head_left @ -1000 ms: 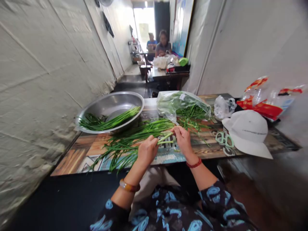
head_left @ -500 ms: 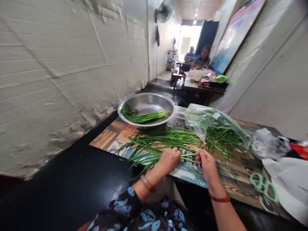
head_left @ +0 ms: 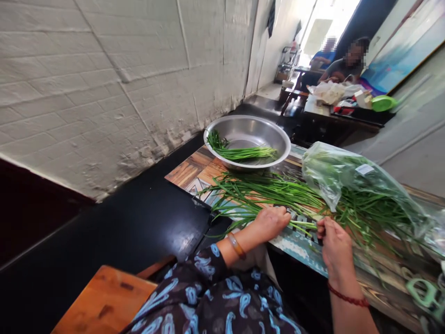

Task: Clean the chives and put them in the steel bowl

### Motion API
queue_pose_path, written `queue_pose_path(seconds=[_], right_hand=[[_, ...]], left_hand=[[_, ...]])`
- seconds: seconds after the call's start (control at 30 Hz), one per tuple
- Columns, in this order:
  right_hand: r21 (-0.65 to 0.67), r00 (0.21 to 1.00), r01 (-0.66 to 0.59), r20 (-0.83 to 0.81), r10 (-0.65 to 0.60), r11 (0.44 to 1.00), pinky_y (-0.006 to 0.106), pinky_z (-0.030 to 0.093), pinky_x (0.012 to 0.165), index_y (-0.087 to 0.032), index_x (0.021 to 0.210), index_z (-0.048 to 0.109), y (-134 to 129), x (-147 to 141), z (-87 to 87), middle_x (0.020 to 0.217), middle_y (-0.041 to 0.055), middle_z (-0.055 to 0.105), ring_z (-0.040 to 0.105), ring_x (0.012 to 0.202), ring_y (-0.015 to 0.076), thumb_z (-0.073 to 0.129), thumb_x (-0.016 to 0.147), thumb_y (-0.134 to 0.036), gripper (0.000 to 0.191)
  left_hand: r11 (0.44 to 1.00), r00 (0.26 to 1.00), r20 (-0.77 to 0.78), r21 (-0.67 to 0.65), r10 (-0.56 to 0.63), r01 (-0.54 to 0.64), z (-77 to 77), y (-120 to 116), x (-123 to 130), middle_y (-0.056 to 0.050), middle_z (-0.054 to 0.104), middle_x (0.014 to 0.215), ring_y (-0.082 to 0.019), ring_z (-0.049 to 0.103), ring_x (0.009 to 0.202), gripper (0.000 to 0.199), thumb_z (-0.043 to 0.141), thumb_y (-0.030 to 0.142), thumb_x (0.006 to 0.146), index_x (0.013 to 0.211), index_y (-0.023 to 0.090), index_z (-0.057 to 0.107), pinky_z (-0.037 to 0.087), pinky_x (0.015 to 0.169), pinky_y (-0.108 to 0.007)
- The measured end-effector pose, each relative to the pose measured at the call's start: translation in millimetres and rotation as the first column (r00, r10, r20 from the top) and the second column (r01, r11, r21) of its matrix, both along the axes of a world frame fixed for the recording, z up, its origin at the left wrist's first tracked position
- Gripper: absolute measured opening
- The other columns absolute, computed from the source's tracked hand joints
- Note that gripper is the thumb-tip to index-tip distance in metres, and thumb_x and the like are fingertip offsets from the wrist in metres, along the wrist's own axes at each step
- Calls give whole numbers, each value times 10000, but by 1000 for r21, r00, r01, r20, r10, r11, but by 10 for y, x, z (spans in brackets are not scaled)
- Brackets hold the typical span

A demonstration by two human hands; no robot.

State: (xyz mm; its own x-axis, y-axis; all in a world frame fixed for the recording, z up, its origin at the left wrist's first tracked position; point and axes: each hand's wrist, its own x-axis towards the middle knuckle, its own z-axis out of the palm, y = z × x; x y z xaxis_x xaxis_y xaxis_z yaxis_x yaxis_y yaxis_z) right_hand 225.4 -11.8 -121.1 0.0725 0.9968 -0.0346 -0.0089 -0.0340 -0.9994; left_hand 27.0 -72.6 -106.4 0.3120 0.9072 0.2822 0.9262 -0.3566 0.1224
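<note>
Dark top point(head_left: 243, 301), light-blue paisley print; left bangle point(head_left: 237, 246) smooth, amber-brown; right bracelet point(head_left: 347, 298) red, beaded; pale trousers point(head_left: 260, 263).

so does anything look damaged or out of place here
Mainly the wall on the left: its surface looks rough and patchy along the lower edge, perhaps flaking. Also, some greens poke untidily out of the plastic bag onto the table.

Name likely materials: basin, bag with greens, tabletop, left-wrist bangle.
Basin: metal, probably stainless steel; smooth, silvery, with soft reflections.
Bag: thin clear plastic film; see-through, creases catch the light.
Tabletop: printed-looking patchwork of wood grain and blue patches, perhaps laminate; real wood can't be ruled out.
Bangle: glossy amber-brown; stone or resin, can't tell.
</note>
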Motion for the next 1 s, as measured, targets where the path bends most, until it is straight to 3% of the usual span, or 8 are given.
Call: queue_pose_path(seconds=[0.4, 0.8, 1.0], right_hand=[[30, 999, -3, 43, 2, 1000, 231, 333, 480, -167, 706, 622, 7, 29, -20, 604, -36, 529, 425, 507, 81, 692, 757, -533, 376], [23, 999, 12, 38, -12, 1000, 228, 323, 480, -169, 680, 624, -4, -29, 59, 567, -35, 516, 421, 504, 83, 722, 709, -600, 443], [41, 998, -4, 57, 2, 999, 231, 316, 463, -171, 683, 634, -8, -47, 75, 568, -29, 516, 417, 497, 88, 696, 729, -618, 453]], left_hand=[[1000, 999, 23, 18, -23, 23, -7, -10, 10, -50, 597, 860, -188, 642, 766, 75, 505, 154, 943, 951, 165, 579, 474, 663, -313], [1000, 1000, 15, 8, -13, 13, -5, 13, 7, -46, 593, 847, -187, 632, 791, 76, 511, 139, 934, 922, 171, 578, 471, 691, -300], [998, 1000, 1, -56, -11, 11, 57, 4, -1, -61, 597, 870, -187, 621, 799, 107, 486, 131, 948, 945, 171, 586, 458, 673, -302]])
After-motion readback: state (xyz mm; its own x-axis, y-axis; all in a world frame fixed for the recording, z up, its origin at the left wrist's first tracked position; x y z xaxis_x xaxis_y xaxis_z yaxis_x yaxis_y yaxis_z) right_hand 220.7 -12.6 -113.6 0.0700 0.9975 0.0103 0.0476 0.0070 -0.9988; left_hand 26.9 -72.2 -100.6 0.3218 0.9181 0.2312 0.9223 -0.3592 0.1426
